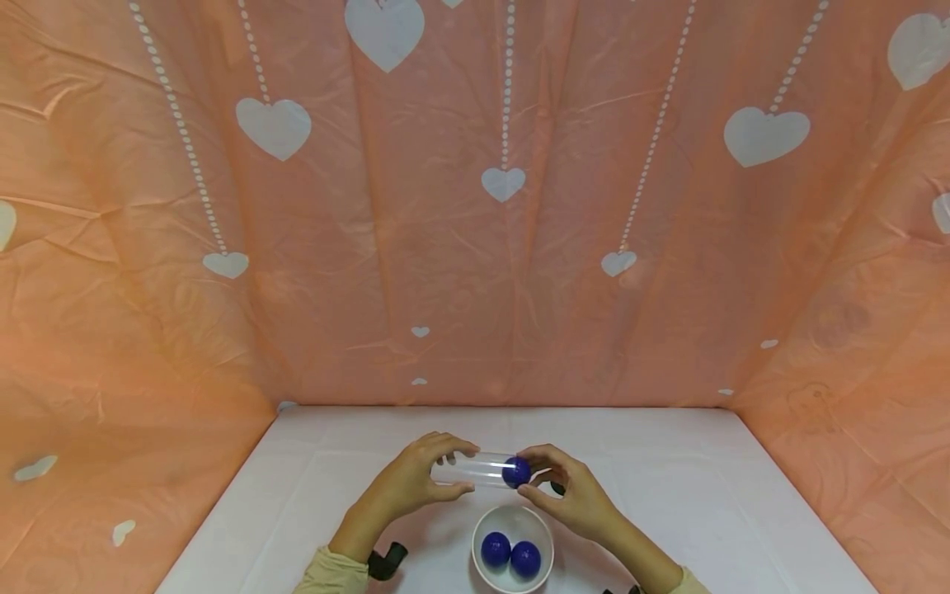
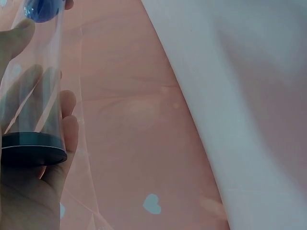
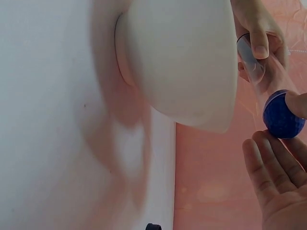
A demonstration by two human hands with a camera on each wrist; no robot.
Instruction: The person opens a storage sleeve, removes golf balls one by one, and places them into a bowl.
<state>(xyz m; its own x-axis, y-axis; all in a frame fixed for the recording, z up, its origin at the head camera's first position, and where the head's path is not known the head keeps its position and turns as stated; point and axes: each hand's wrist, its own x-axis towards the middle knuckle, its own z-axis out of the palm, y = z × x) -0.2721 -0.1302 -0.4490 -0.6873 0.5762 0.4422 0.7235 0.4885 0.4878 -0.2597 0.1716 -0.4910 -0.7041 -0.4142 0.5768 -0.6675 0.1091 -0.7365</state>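
My left hand grips a clear plastic tube, which lies nearly level above the table. The tube's black end cap sits against the palm in the left wrist view. At the tube's other end, my right hand pinches a dark blue ball between thumb and fingertips. That ball appears partly inside the tube's mouth. Just below both hands stands a white bowl, holding one blue ball and another blue ball side by side.
A white cloth covers the table. Orange sheeting with white hearts walls in the back and sides. A black curved piece shows at the left wrist, and a small dark piece appears by the right hand.
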